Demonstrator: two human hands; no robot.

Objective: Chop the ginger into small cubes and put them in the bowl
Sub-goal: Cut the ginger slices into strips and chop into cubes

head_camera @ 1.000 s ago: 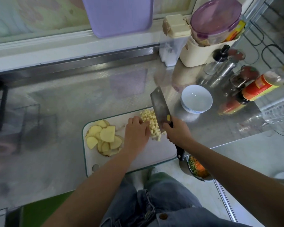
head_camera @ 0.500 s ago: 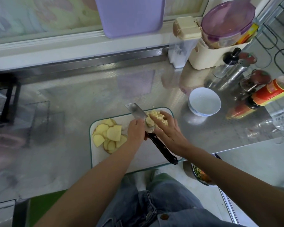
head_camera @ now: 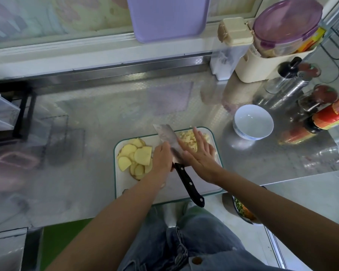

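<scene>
Steel surface (head_camera: pixel 106 114) all round, and a white cutting board (head_camera: pixel 207 189) sits near its front edge. The job looks to be at the scoop-up stage, not the chopping one.

The left grip (head_camera: pixel 161 159) is clamped on the cleaver (head_camera: pixel 165 133) right where the blade meets the black handle, and the blade lies low and flattish on the board. The right grip (head_camera: pixel 199 153) is apart, with straight fingers laid over the pile of ginger cubes (head_camera: pixel 187 137) at the far right corner of the board, right up against the blade. Best guess is that the person is sweeping the cubes onto the flat of the blade.

The bowl (head_camera: pixel 252 122) stands on the steel off to the right of the board, clear of it, and looks empty inside.

The next move calls for keeping the blade level while it carries the load across to the bowl, or bits will roll off. Then a tilt and a push with the open fingers should do it.

Not nearly done though. A heap of ginger slices (head_camera: pixel 135 155) on the left half of the board hasn't been cubed yet.
</scene>
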